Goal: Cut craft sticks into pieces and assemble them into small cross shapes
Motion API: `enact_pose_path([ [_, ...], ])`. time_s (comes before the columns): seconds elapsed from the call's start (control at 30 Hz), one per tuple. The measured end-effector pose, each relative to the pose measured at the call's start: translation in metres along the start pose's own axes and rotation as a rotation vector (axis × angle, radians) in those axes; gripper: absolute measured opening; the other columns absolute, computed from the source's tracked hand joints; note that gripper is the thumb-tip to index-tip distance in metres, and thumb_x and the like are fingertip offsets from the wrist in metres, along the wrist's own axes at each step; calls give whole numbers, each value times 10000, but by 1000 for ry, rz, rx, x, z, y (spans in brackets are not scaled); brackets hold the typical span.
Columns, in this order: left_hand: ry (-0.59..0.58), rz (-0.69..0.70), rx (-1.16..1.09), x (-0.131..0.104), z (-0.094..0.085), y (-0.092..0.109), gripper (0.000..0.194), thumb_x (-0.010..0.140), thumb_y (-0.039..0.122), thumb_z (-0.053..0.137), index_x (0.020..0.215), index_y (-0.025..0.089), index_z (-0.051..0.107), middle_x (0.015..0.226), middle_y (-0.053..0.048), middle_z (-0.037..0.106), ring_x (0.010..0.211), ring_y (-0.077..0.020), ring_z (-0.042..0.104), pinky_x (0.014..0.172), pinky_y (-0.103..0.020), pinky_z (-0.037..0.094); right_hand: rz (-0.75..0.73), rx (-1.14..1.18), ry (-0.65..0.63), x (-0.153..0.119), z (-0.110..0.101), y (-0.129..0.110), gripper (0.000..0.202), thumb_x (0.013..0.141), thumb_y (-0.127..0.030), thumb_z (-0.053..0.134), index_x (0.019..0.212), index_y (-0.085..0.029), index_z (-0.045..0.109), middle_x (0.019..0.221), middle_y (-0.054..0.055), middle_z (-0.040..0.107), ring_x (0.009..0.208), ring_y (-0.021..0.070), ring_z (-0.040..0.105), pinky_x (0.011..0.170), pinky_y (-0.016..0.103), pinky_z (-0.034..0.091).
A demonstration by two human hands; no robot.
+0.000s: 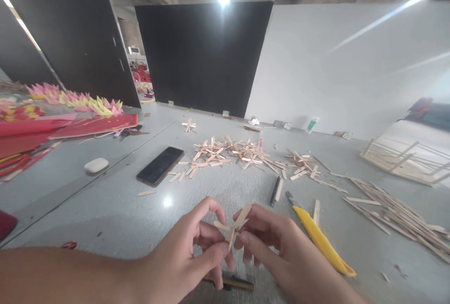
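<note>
Between my two hands, above the near part of the table, is a small star-like piece of joined wooden sticks (232, 230). My left hand (198, 247) has its thumb and fingers closed on the piece's left and lower side. On the other side, my right hand (269, 240) pinches it near the centre with thumb and forefinger. Beneath my hands lies a dark and brass-coloured tool (239, 283), partly covered. Right of my right hand rests a yellow utility knife (321, 240). Farther off is a heap of short wooden sticks (225, 151).
A black phone (160, 165) and a white case (96, 165) lie to the left. A finished-looking stick star (189, 125) sits farther back. Long wooden strips (397, 210) and a stick frame (404, 158) are at right. Red and pink paper pieces (73, 102) cover the far left.
</note>
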State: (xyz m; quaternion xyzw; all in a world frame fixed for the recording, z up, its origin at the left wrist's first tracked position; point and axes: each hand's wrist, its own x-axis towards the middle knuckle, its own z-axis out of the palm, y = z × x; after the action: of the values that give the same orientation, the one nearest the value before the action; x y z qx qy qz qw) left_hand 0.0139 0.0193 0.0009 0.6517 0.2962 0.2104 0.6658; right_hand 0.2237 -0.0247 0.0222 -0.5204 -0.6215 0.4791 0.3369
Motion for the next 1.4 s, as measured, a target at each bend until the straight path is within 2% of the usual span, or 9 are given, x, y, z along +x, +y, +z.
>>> enact_pose_path([
  [0.17, -14, 8, 11, -1, 1, -2, 138, 1049, 288, 529, 1093, 248, 405, 930, -4, 711, 741, -148, 685, 740, -313, 489, -21, 129, -32, 2, 2, -2, 168, 948, -134, 564, 848, -247, 637, 792, -36, 719, 776, 152, 695, 770, 267, 538],
  [0.33, -7, 20, 24, -1, 1, -1, 132, 1041, 269, 531, 1075, 249, 405, 926, -1, 722, 722, -146, 681, 708, -296, 468, 3, 239, -55, 1, 5, -2, 125, 950, -284, 681, 836, -236, 667, 760, -32, 706, 742, 146, 656, 724, 243, 523],
  [0.57, -9, 18, 45, 0, 2, -1, 121, 1033, 235, 522, 1109, 255, 430, 905, -1, 725, 738, -157, 693, 695, -286, 459, 55, 269, -52, 1, 6, 0, 236, 937, -420, 718, 828, -220, 659, 732, -29, 662, 665, 122, 577, 614, 222, 460],
  [0.67, 17, -10, 59, 0, 2, -2, 150, 1033, 256, 530, 1162, 256, 454, 892, -5, 729, 713, -158, 700, 670, -278, 467, 56, 251, -33, 1, 6, 0, 210, 950, -398, 688, 828, -228, 662, 726, -24, 671, 659, 132, 586, 614, 238, 468],
  [0.83, 71, -67, 37, 0, 1, 0, 346, 1036, 317, 553, 1345, 282, 402, 897, 4, 723, 669, -147, 691, 695, -290, 525, 66, 235, -7, 5, 3, 1, 179, 938, -357, 672, 823, -220, 657, 730, -21, 674, 622, 116, 577, 594, 222, 485],
  [1.1, 129, -26, 124, 1, 0, 0, 367, 1052, 371, 530, 1384, 281, 402, 866, -5, 725, 710, -176, 701, 721, -314, 532, 33, 298, -2, 7, -1, 7, 165, 973, -395, 648, 942, -232, 647, 814, -21, 650, 702, 127, 611, 657, 234, 517],
  [1.3, 128, -20, 127, 1, 1, -1, 378, 1053, 414, 520, 1382, 278, 395, 874, -12, 736, 716, -183, 704, 716, -311, 531, 33, 404, -72, 5, 5, 10, 340, 927, -535, 688, 931, -206, 607, 891, 15, 623, 747, 154, 653, 705, 293, 570],
  [1.4, 133, -1, 154, 1, 0, -1, 437, 1060, 421, 503, 1433, 284, 322, 819, 9, 714, 715, -181, 690, 695, -300, 513, 40, 439, -47, 4, 5, 13, 342, 929, -526, 689, 1009, -211, 583, 894, 7, 628, 738, 145, 670, 728, 293, 577],
])
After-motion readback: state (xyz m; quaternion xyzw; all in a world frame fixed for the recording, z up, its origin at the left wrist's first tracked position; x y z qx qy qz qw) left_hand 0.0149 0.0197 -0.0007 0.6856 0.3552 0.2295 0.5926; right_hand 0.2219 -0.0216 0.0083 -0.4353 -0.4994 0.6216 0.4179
